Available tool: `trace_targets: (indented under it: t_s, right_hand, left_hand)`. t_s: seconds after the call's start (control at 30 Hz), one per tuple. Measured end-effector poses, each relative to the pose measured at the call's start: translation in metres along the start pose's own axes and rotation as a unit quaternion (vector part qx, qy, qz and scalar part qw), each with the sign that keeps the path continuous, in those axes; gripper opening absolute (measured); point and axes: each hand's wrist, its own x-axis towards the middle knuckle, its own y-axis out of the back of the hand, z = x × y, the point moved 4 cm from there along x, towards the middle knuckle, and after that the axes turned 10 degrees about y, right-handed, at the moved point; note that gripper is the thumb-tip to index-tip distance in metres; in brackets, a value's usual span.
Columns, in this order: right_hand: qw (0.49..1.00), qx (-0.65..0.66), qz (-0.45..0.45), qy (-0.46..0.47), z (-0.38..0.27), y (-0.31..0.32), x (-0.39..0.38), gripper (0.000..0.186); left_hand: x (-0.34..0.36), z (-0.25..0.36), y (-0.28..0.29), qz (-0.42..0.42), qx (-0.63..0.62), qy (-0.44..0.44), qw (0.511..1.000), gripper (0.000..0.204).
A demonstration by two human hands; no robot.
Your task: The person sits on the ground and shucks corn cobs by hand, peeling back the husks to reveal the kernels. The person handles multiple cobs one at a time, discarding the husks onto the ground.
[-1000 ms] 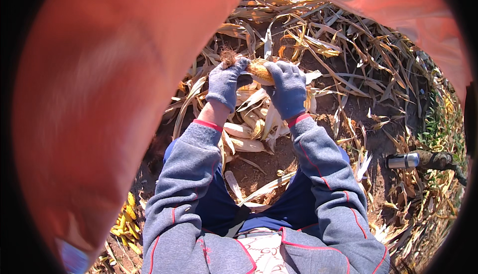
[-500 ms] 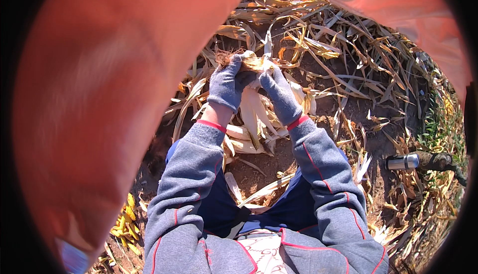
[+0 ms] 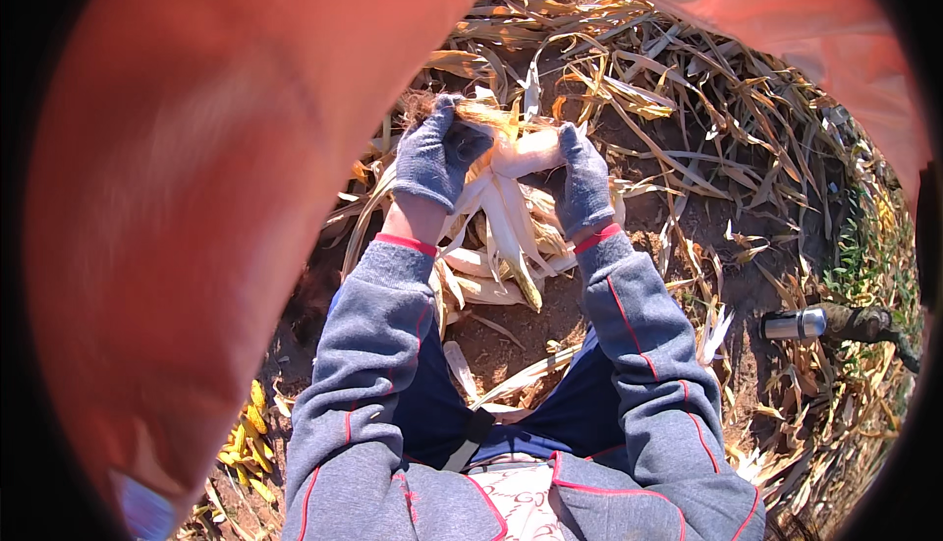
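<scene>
Pale, cream-coloured husk wraps the ear of corn (image 3: pixel 528 154), which lies nearly crosswise between the two hands, above the ground and beyond the knees. Its surface looks smooth and papery, bright where the sun strikes it; how much grain is bare cannot be told. Golden silk (image 3: pixel 491 117) stretches along its upper side toward the left, a frayed, thready band that turns reddish brown in a loose tuft beyond the left fingers. Long whitish husk leaves (image 3: pixel 506 222) hang from beneath the ear, one narrowing to a yellowish-green tip over the brown soil (image 3: pixel 506 335).

Both hands wear grey-blue knitted gloves and stand apart, with the ear bridging the gap. The left hand (image 3: pixel 429 153) is curled around the silk, knuckles outward, its wrist partly bare above a red cuff. The right hand (image 3: pixel 586 177) is clamped on the right end of the ear, its thumb and fingers upward; the underside of its grip is hidden. Both forearms, in grey sleeves with red piping, reach forward from the lower edge, leaning slightly inward. Beneath the hands lies a small heap of pale husked ears (image 3: pixel 486 287).
</scene>
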Motion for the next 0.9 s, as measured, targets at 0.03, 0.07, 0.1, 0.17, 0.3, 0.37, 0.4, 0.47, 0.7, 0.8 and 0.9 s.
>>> trace_targets:
  t_s: [0.03,0.07,0.1,0.17,0.3,0.37,0.4,0.47,0.7,0.8,0.9]
  right_hand:
    - [0.996,-0.083,0.015,0.038,-0.007,0.005,0.002,0.033]
    - [0.939,-0.290,-0.023,0.184,-0.021,0.007,0.008,0.031]
    - [0.910,-0.332,-0.041,0.244,-0.029,0.009,0.005,0.031]
    - [0.890,-0.355,-0.057,0.282,-0.033,0.012,0.007,0.032]
    - [0.853,-0.454,-0.012,0.258,-0.041,0.025,0.011,0.035]
    - [0.844,-0.457,0.004,0.282,-0.045,0.031,0.012,0.036]
    - [0.842,-0.472,0.019,0.260,-0.050,0.040,0.017,0.037]
    - [0.840,-0.481,0.046,0.247,-0.062,0.054,0.017,0.039]
    - [0.889,-0.386,0.025,0.243,-0.073,0.047,0.015,0.032]
    - [0.864,-0.449,0.007,0.227,-0.070,0.039,0.014,0.032]
    - [0.858,-0.469,0.005,0.210,-0.067,0.039,0.015,0.033]
  left_hand:
    - [-0.003,0.005,0.001,0.061,0.042,-0.009,0.997,0.019]
    - [-0.012,0.011,-0.004,0.087,0.124,-0.002,0.988,0.019]
    - [-0.007,0.011,0.003,0.077,0.148,-0.002,0.986,0.018]
    - [-0.005,0.016,0.013,0.108,0.201,0.005,0.973,0.019]
    - [0.006,0.045,0.044,0.150,0.257,-0.054,0.953,0.018]
    - [0.004,0.060,0.061,0.203,0.225,-0.098,0.948,0.019]
    - [0.011,0.069,0.073,0.229,0.252,-0.111,0.934,0.022]
    - [0.014,0.079,0.084,0.252,0.310,-0.117,0.909,0.020]
    - [0.031,0.112,0.187,0.283,0.449,-0.023,0.847,0.016]
    - [0.036,0.118,0.232,0.282,0.426,-0.006,0.860,0.017]
    - [0.020,0.131,0.247,0.300,0.394,0.019,0.869,0.020]
